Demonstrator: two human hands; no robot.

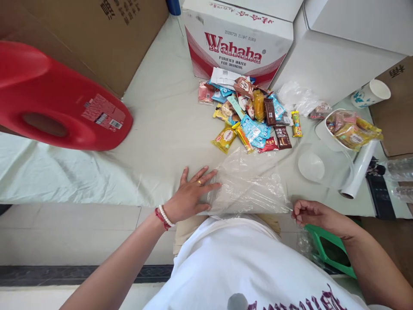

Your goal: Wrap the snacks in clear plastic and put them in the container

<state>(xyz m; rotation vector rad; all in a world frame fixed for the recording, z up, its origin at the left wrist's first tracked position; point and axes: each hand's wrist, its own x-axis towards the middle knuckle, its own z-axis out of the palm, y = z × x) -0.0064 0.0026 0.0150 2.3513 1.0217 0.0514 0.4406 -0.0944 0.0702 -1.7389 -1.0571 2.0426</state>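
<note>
A clear plastic bag (250,185) lies flat at the table's front edge. My left hand (193,191) rests with fingers spread at the bag's left side, a ring on one finger. At the opposite side, my right hand (309,213) pinches a corner of the bag between thumb and fingers. Just behind the bag is a heap of wrapped snacks, including a yellow packet (225,138), blue sachets (253,129) and a brown cocoa packet (283,137).
A white Wahaha carton (237,47) stands behind the snacks. A big red jug (74,103) is at the left. On the right are a white bowl of snacks (335,133), a translucent lid (325,165), a white roll (361,170) and a paper cup (371,94).
</note>
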